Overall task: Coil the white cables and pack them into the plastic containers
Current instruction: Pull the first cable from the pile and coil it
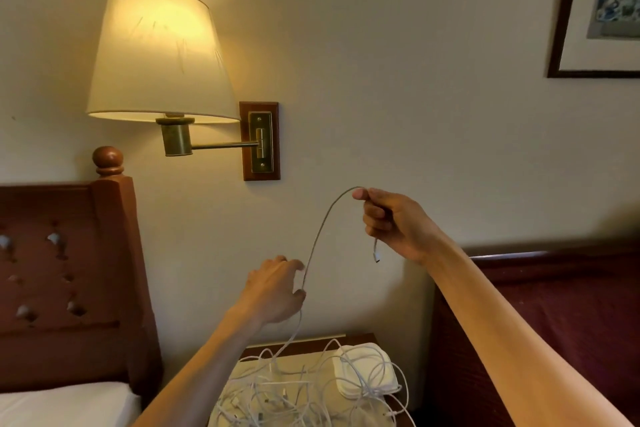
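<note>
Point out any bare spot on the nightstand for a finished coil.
Little bare top shows. The nightstand has one thin strip free along its back edge, by the wall. The cable tangle fills the middle and front; the containers take the right side, cables draped over them. Both hands, left and right, hold one cable above.

A bedroom, likely a hotel room. A lit wall lamp [159,55] hangs between two wooden headboards [69,274], above a nightstand [311,345].

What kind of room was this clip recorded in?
Probably a hotel bedroom: a lit wall lamp on a brass arm, wooden headboards either side of a nightstand, and a framed picture.
</note>
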